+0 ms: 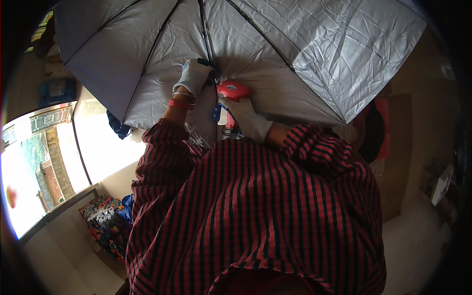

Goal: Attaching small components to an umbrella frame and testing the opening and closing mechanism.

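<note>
An umbrella (255, 59) is spread open in front of me, its silver inner cloth and dark ribs facing me. My left hand (195, 76), in a white glove with dark fingertips, is closed at the dark rods near the umbrella's middle; its fingertips are partly hidden. Just to the right and nearer me, my right hand (246, 118), also gloved, is wrapped round a red handheld tool (235, 90) with a rounded head and a dark loop at its lower end. The tool's head is against or just in front of the silver cloth; I cannot tell which.
A bright window (44, 157) with a dark frame is at the left. Below it lies a pile of colourful patterned cloth (105, 221). A blue bundle (58, 91) sits at the far left, and red and black items (376, 130) stand behind the umbrella's right edge.
</note>
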The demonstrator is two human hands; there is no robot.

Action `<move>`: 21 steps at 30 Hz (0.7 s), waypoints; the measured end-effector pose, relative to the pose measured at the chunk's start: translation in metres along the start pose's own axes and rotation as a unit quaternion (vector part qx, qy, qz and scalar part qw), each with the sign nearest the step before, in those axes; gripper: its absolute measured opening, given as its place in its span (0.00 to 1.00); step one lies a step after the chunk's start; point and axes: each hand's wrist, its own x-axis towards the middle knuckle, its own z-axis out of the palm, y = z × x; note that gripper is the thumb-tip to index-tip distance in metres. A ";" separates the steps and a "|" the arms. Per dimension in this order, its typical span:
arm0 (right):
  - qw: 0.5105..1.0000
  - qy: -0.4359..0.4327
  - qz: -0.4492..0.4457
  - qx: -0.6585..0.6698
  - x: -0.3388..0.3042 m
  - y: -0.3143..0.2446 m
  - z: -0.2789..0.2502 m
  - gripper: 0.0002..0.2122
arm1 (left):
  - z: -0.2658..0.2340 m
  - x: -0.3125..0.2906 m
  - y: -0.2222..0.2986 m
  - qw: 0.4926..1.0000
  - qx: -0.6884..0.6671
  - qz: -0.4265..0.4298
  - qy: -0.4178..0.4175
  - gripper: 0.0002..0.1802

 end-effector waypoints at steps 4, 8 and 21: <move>0.990 -0.002 0.049 0.134 0.001 0.004 -0.006 0.16 | -0.005 0.007 0.013 0.990 -0.108 -0.070 -0.054 0.10; 0.985 -0.011 0.085 0.148 0.014 0.012 -0.008 0.16 | -0.005 0.013 -0.003 0.991 -0.079 -0.080 -0.075 0.08; 0.979 -0.049 0.158 0.122 0.045 0.010 -0.024 0.16 | 0.005 0.010 0.020 0.996 0.048 -0.072 0.027 0.17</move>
